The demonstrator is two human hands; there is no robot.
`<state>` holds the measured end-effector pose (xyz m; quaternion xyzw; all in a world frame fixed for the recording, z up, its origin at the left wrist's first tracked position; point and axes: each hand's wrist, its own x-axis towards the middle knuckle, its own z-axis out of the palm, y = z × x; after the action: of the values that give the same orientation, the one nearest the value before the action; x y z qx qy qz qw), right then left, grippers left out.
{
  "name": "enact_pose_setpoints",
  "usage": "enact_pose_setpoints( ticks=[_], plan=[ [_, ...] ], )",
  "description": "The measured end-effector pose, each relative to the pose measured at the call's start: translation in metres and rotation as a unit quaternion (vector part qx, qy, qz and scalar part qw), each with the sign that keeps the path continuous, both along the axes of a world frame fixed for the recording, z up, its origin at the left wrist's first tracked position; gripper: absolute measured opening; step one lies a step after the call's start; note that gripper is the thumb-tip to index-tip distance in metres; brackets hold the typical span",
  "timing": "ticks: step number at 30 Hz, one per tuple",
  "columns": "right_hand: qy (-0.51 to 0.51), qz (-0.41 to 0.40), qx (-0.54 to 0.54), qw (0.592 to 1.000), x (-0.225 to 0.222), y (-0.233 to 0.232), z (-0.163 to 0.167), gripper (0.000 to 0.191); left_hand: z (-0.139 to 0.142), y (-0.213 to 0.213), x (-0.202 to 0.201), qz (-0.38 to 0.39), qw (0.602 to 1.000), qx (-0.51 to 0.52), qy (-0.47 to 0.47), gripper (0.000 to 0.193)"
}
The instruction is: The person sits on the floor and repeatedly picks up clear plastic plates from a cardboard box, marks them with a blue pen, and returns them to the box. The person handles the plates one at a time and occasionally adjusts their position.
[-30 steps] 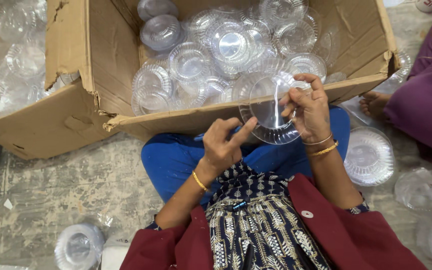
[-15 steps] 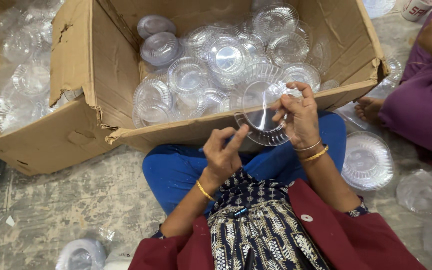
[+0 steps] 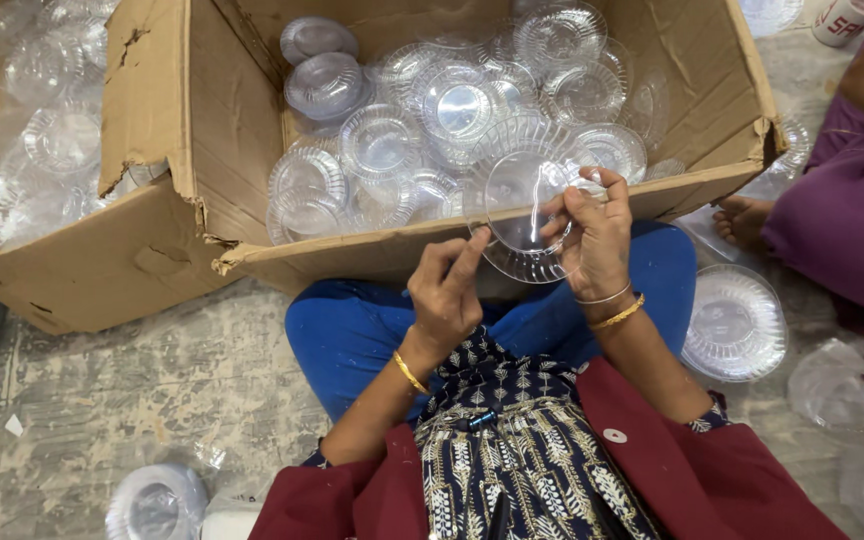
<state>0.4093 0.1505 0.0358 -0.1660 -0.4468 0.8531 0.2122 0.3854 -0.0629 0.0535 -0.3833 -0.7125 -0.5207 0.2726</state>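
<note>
We see the right hand (image 3: 592,235) pinching a clear plastic plate (image 3: 522,205) (frame centre) — left hand (image 3: 447,290) fingertips touch its rim, above the cardboard box (image 3: 152,150).

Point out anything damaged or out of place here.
The cardboard box is damaged: its left flap edge is torn and ragged. Clear plastic plates lie loose behind that flap, outside the box, and others lie on the floor.

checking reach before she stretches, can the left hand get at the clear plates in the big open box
Probably yes: the left hand is beside the cardboard box, whose top is open, with nothing covering the plates in the box.
</note>
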Motion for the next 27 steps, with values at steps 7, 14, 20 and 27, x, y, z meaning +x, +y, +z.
enact_pose_setpoints(
  ticks=[7,14,20,27],
  plan=[
    [0.007,0.019,-0.007,1.0,0.002,-0.007,-0.002,0.033,0.005,-0.01,-0.014,-0.055,0.997,0.031,-0.032,0.054],
    [0.003,0.012,-0.018,1.0,0.003,-0.006,-0.005,0.034,0.004,-0.014,-0.013,-0.082,0.994,0.018,-0.067,0.048],
    [0.009,-0.002,-0.04,0.999,0.002,-0.009,-0.005,0.033,0.004,-0.011,-0.013,-0.101,0.994,0.004,-0.038,0.076],
    [0.01,-0.002,-0.076,0.997,0.001,-0.015,-0.012,0.034,0.0,-0.01,-0.019,-0.116,0.99,-0.04,-0.07,0.07]
  ],
)
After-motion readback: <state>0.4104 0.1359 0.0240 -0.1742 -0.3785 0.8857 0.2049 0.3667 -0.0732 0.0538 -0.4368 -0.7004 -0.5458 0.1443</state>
